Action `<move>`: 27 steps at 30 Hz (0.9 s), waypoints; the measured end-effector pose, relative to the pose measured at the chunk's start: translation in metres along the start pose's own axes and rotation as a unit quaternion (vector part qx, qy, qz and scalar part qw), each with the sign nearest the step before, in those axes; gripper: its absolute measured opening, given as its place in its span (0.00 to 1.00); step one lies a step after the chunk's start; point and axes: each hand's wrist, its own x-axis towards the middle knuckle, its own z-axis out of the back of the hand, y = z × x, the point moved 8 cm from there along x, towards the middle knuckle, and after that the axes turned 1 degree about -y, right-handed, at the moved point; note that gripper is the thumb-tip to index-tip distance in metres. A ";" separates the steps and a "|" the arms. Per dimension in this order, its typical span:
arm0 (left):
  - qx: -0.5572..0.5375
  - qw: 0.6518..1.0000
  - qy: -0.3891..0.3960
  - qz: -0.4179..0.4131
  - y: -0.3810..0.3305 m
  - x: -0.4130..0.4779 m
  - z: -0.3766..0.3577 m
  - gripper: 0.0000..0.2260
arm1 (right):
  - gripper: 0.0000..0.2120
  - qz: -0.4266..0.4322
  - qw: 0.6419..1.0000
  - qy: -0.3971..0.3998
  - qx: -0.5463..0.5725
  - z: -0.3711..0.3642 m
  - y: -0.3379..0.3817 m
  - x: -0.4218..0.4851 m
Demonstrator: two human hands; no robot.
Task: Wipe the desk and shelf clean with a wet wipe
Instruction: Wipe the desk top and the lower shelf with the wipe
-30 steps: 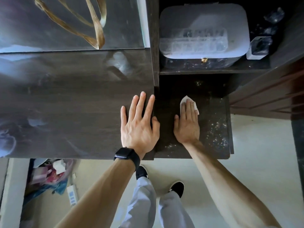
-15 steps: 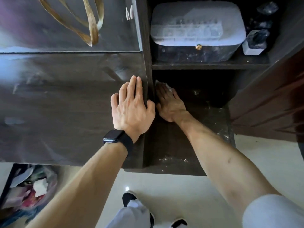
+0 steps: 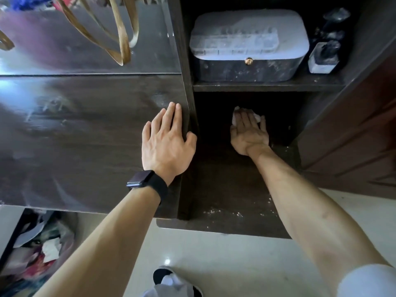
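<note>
My right hand (image 3: 249, 133) lies flat on the dark lower shelf (image 3: 225, 189), deep inside, pressing a white wet wipe (image 3: 236, 116) under its fingers; only the wipe's edges show past the fingertips. My left hand (image 3: 167, 140), with a black watch on the wrist, rests flat and empty on the dark wooden desk top (image 3: 85, 136), at its right edge beside the shelf's upright panel. White dust specks lie along the shelf's front edge.
On the upper shelf stand a dusty grey box (image 3: 248, 43) with a gold knob and a small dark bottle (image 3: 323, 56). A brown strap (image 3: 122, 39) lies at the desk's back. A wooden door (image 3: 353, 136) stands right. Clutter (image 3: 38, 254) sits on the floor below left.
My right hand slid with the wipe from the shelf's back left corner toward the back middle. My left hand stayed at the desk's right edge. The camera moved closer.
</note>
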 end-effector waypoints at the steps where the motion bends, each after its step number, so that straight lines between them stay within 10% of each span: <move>1: -0.001 1.000 0.001 0.001 0.001 0.000 0.000 0.31 | 0.31 -0.044 0.999 -0.002 -0.003 0.001 -0.023 -0.006; 12: -0.012 0.998 0.060 0.017 -0.003 -0.030 0.004 0.30 | 0.41 -0.294 0.947 0.047 0.123 -0.025 -0.026 -0.153; 27: -0.018 0.996 0.085 0.004 0.000 -0.049 0.006 0.35 | 0.20 -0.048 0.991 -0.016 0.123 0.012 -0.001 -0.202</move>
